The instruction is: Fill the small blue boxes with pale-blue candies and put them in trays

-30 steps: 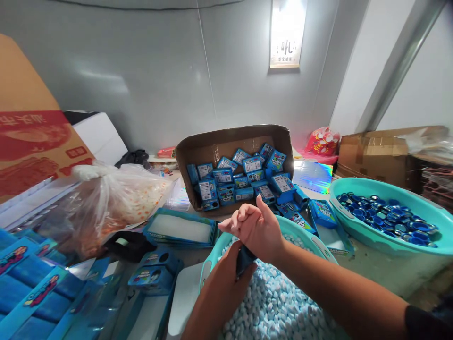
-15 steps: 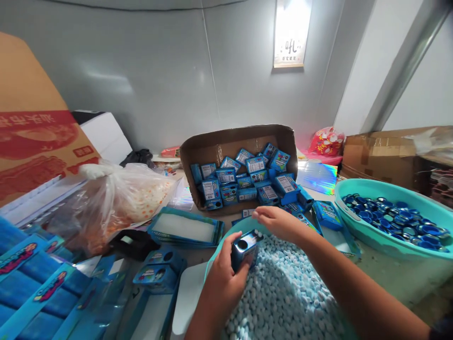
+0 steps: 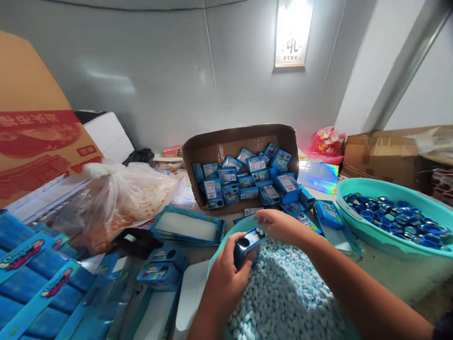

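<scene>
My left hand (image 3: 226, 271) grips a small blue printed box (image 3: 244, 255) with its top facing up. A dark round hole shows at the top's near end, and a few white candies (image 3: 260, 232) sit at its other end. Just above those candies my right hand (image 3: 274, 222) is curled with its fingers pointing down; whatever is inside it is hidden. Both hands are over a turquoise tub (image 3: 214, 257) full of small pale candies (image 3: 283, 293).
Behind the tub, a cardboard box (image 3: 205, 139) holds many filled-looking blue boxes. Blue round caps fill a turquoise basin (image 3: 375, 241) at right. Blue display trays (image 3: 187, 226), a knotted plastic bag (image 3: 120, 189) and stacked blue packs (image 3: 28, 283) lie to the left.
The blue box in my left hand has tilted slightly and its top catches more light. My right hand's fingers have curled lower over its far end. The view has shifted slightly.
</scene>
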{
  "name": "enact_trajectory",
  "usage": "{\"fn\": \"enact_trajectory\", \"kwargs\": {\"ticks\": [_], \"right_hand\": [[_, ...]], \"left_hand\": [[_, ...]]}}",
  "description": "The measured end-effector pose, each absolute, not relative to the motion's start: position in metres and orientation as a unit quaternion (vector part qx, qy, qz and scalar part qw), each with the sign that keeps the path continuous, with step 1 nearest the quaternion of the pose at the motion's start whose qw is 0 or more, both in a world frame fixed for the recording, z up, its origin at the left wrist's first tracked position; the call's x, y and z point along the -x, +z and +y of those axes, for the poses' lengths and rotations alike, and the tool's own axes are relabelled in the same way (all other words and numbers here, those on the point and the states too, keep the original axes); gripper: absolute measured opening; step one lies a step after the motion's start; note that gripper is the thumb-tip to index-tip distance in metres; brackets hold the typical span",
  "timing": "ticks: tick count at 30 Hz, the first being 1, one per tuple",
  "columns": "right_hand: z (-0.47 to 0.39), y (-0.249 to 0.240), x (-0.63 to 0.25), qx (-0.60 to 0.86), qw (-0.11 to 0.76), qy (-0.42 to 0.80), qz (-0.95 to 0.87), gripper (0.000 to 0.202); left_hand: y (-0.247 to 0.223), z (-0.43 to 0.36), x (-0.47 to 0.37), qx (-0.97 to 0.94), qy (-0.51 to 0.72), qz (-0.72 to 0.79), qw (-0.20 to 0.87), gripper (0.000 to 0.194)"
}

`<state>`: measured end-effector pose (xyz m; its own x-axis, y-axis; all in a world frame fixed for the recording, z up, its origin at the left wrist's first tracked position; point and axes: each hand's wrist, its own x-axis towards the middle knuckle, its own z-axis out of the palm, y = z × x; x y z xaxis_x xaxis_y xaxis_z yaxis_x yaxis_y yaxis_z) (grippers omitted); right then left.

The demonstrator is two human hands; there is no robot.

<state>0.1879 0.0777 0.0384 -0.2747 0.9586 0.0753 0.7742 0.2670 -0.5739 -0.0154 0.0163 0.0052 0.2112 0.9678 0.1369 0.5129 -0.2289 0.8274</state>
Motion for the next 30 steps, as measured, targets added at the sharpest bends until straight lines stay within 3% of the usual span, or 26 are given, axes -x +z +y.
{"fn": "enact_trajectory", "kwargs": {"ticks": [21, 30], "right_hand": [[0.057, 0.041, -0.158, 0.528, 0.269, 0.168, -0.788, 0.036], [0.043, 0.052, -0.154, 0.599, 0.173, -0.008, -0.782, 0.02]], "left_hand": [[0.005, 0.016, 0.015, -0.714, 0.356, 0.502, 0.334, 0.038], [0.008, 0.015, 0.015, -0.716, 0.359, 0.496, 0.337, 0.039]]}}
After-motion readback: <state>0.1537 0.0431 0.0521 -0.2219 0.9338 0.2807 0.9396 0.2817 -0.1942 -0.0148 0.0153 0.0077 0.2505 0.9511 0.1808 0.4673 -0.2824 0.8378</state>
